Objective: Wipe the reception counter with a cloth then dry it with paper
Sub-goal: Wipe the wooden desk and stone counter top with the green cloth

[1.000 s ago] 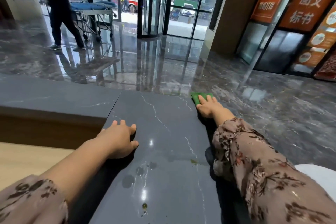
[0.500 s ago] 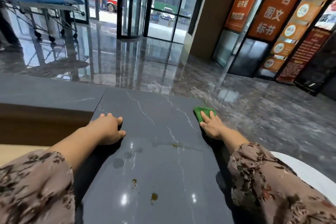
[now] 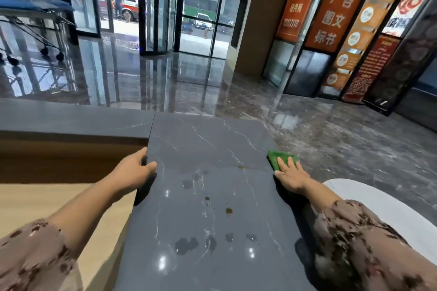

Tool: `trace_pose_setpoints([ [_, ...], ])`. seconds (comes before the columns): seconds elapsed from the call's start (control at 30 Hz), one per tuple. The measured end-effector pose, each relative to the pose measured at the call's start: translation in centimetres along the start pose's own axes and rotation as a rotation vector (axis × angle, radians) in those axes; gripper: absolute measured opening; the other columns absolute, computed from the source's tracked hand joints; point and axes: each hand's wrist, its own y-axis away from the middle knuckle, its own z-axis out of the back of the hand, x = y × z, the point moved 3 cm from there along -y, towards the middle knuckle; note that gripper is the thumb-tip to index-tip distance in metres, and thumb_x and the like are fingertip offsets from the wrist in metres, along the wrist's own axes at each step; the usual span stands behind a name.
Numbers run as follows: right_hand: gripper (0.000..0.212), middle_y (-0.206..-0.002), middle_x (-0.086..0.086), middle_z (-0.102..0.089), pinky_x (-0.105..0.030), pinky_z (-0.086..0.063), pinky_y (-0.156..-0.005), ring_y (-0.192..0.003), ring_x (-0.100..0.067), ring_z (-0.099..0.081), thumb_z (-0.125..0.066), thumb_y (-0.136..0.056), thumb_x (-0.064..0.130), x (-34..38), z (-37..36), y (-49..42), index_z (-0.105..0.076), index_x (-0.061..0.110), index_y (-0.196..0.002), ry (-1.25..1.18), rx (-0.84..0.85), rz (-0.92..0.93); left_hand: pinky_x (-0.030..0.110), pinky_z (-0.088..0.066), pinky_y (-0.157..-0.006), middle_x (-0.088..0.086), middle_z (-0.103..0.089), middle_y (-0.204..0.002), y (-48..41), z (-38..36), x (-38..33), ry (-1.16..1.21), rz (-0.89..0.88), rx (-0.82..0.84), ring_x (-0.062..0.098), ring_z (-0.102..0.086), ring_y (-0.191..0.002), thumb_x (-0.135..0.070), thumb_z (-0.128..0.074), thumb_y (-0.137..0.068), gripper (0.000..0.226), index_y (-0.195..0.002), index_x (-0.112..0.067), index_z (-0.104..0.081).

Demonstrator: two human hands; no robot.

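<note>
In the head view, the right hand [image 3: 292, 176], fingers straight and spread, is pressing the green cloth [image 3: 279, 159] flat at the counter's [image 3: 212, 267] right edge. It is sliding back from the far corner, so only the far strip looks wiped and the drips [image 3: 228, 211] nearer are still waiting. The left hand [image 3: 134, 172], fingers relaxed, is resting on the left edge, leaving the middle open for sweeping.

A dark grey counter [image 3: 212, 224] with thin white veins carries small brown spots [image 3: 228, 211] and a bright green cloth [image 3: 279, 159]. The person's sleeves [image 3: 366, 243] are dusty pink-brown with a dark floral print. Beyond are a glossy grey-brown marbled floor [image 3: 331, 137] and tall orange banners [image 3: 335, 7] with pale lettering.
</note>
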Motion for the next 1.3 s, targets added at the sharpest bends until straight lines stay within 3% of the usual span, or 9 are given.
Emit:
trace_pose_setpoints([
  [0.13,0.060,-0.160,-0.012,0.014,-0.046,0.000,-0.119,-0.147,-0.034,0.010,-0.020,-0.102,0.042,5.2,0.3,2.3,0.003,0.022,-0.154,-0.051,-0.018,-0.038,0.040,-0.024,-0.114,0.006,-0.021,-0.158,2.2,0.4,2.7,0.114,0.132,-0.011,0.027,-0.026,-0.144,-0.021,-0.049,-0.100,0.062,-0.152,-0.009,-0.018],
  [0.27,0.060,-0.159,-0.012,0.014,-0.046,0.002,-0.119,-0.147,-0.032,0.012,-0.022,-0.103,0.041,13.6,-0.6,4.2,0.002,0.022,-0.154,-0.018,0.000,0.126,0.042,-0.027,-0.114,0.011,-0.029,-0.155,3.7,-0.2,4.0,0.113,0.193,-0.006,0.031,-0.031,-0.141,-0.015,-0.050,-0.098,0.055,-0.148,-0.003,-0.028],
  [0.4,0.058,-0.160,-0.010,0.015,-0.045,0.003,-0.118,-0.147,-0.030,0.012,-0.024,-0.103,0.037,20.0,-1.6,6.5,0.000,0.025,-0.154,0.010,0.048,0.332,0.039,-0.048,-0.093,0.012,-0.064,-0.117,5.2,-1.2,4.0,0.115,0.206,0.040,0.029,-0.061,-0.103,-0.005,-0.046,-0.096,0.016,-0.101,-0.007,-0.062],
  [0.53,0.057,-0.160,-0.010,0.010,-0.040,0.000,-0.120,-0.148,-0.028,0.008,-0.027,-0.103,0.034,18.9,-1.8,7.3,-0.001,0.025,-0.154,0.062,0.041,0.423,0.033,-0.050,-0.068,0.012,-0.067,-0.102,6.2,-1.5,3.5,0.106,0.182,0.040,0.027,-0.064,-0.091,0.000,-0.043,-0.095,0.022,-0.105,-0.005,-0.062],
  [0.67,0.057,-0.160,-0.014,0.008,-0.033,0.000,-0.118,-0.148,-0.029,0.006,-0.025,-0.105,0.032,12.2,-1.2,6.6,0.001,0.019,-0.154,0.038,0.003,0.285,0.037,-0.050,-0.083,0.009,-0.067,-0.108,6.5,-1.3,3.7,0.123,0.170,0.058,0.028,-0.064,-0.098,-0.001,-0.039,-0.097,0.028,-0.111,-0.011,-0.061],
  [0.83,0.057,-0.159,-0.018,0.009,-0.032,0.002,-0.117,-0.148,-0.030,0.007,-0.021,-0.106,0.030,2.7,-0.9,7.6,0.005,0.014,-0.153,0.026,-0.022,0.039,0.030,-0.042,-0.082,0.001,-0.060,-0.115,7.1,-1.4,3.4,0.176,0.122,0.085,0.023,-0.057,-0.101,-0.003,-0.037,-0.100,0.029,-0.115,-0.023,-0.051],
  [0.93,0.057,-0.159,-0.019,0.007,-0.035,0.001,-0.119,-0.148,-0.032,0.006,-0.020,-0.105,0.030,0.1,-1.4,8.4,0.004,0.013,-0.153,0.038,-0.043,-0.035,0.031,-0.042,-0.085,0.002,-0.059,-0.120,7.1,-1.3,3.5,0.174,0.109,0.107,0.023,-0.057,-0.103,-0.004,-0.036,-0.100,0.032,-0.124,-0.018,-0.052],
  [1.1,0.057,-0.160,-0.016,0.005,-0.043,-0.006,-0.120,-0.147,-0.035,0.001,-0.020,-0.103,0.033,1.4,-2.8,10.0,-0.001,0.016,-0.154,-0.031,-0.112,-0.178,0.032,-0.043,-0.084,0.004,-0.059,-0.122,7.4,-1.2,3.4,0.165,0.112,0.126,0.023,-0.057,-0.104,-0.006,-0.036,-0.101,0.034,-0.131,-0.013,-0.050],
  [1.3,0.063,-0.160,-0.014,0.006,-0.045,-0.001,-0.119,-0.147,-0.035,0.006,-0.027,-0.098,0.026,11.0,-5.1,15.5,-0.001,0.015,-0.154,-0.156,-0.223,-0.253,0.027,-0.034,-0.087,0.007,-0.051,-0.134,8.0,-1.5,3.2,0.178,0.069,0.086,0.019,-0.045,-0.103,-0.006,-0.035,-0.102,0.039,-0.140,-0.006,-0.042],
])
